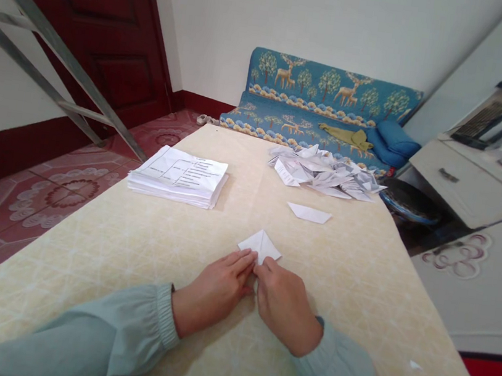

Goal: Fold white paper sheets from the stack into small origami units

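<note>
A small folded sheet of white paper (262, 242) lies on the table in front of me, its far end pointed and a crease running down its middle. Over its near left part rests my left hand (223, 280), fingers together and pressing on the paper. My right hand (284, 301) is closed at the near right edge, with thumb and finger pinching the paper. Both hands meet close to the centre crease and hide the near part of the sheet. Just beyond, to the right, is a single folded paper piece (309, 213), flat and boat-like in outline.
A stack of printed sheets (176, 177) sits at the table's left. Many folded paper pieces (323, 172) are heaped at the far right. A tiny paper scrap (415, 365) lies near the right edge. Past the table stand a blue patterned sofa (309, 106) and a metal ladder (76, 67).
</note>
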`<control>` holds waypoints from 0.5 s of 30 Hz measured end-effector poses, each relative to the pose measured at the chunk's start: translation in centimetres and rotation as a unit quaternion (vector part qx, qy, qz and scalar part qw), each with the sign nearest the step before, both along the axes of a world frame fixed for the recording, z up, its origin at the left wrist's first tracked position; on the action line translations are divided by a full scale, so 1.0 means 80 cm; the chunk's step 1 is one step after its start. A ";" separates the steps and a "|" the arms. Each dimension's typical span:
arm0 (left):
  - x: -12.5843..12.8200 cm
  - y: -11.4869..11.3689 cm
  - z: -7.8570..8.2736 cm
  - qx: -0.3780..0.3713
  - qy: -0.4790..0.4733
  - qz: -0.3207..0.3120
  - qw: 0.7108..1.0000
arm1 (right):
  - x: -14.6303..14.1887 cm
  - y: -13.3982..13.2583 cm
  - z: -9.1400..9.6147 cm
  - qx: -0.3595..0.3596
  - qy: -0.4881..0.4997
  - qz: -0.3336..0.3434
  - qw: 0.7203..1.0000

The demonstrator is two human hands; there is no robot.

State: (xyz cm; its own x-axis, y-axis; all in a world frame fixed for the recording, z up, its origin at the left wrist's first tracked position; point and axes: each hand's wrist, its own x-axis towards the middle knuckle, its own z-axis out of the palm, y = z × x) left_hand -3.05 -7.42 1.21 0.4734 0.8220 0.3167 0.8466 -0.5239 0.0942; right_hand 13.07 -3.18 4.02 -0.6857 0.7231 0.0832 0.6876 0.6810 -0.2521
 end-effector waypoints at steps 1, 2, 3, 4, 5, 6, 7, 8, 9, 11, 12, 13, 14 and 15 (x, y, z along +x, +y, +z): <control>0.000 0.000 -0.002 0.004 0.010 -0.005 1.000 | 0.003 0.001 -0.001 -0.012 0.016 -0.003 1.000; 0.000 0.000 -0.003 0.007 0.017 -0.009 1.000 | 0.006 0.004 -0.003 -0.024 0.039 -0.008 0.999; 0.001 0.000 -0.003 0.010 0.019 -0.010 1.000 | 0.008 0.008 -0.004 -0.036 0.067 -0.018 0.997; 0.001 0.000 -0.002 0.010 0.017 -0.010 1.000 | 0.009 0.015 -0.006 -0.045 0.097 -0.035 0.994; 0.002 0.000 -0.001 0.010 0.013 -0.009 1.000 | 0.009 0.022 -0.007 -0.051 0.126 -0.055 0.989; 0.003 0.000 0.000 0.009 0.008 -0.008 1.000 | 0.008 0.029 -0.008 -0.054 0.149 -0.073 0.985; 0.003 0.000 0.001 0.008 0.002 -0.006 1.000 | 0.006 0.037 -0.009 -0.059 0.164 -0.087 0.981; 0.004 0.000 0.002 0.007 -0.002 -0.005 1.000 | 0.002 0.045 -0.008 -0.064 0.169 -0.096 0.979; 0.004 -0.001 0.003 0.007 -0.003 -0.004 1.000 | -0.002 0.052 -0.008 -0.066 0.163 -0.100 0.979; 0.004 -0.001 0.004 0.007 0.000 -0.003 1.000 | -0.012 0.064 -0.005 -0.061 0.129 -0.110 0.984; 0.004 -0.001 0.004 0.007 0.004 -0.004 1.000 | -0.016 0.069 -0.004 -0.055 0.107 -0.118 0.986; 0.004 -0.001 0.004 0.008 0.009 -0.004 1.000 | -0.021 0.074 -0.002 -0.047 0.086 -0.127 0.987; 0.004 -0.001 0.003 0.008 0.012 -0.005 1.000 | -0.025 0.079 -0.001 -0.040 0.068 -0.136 0.988; 0.004 -0.001 0.003 0.008 0.014 -0.004 1.000 | -0.028 0.085 0.000 -0.036 0.054 -0.145 0.987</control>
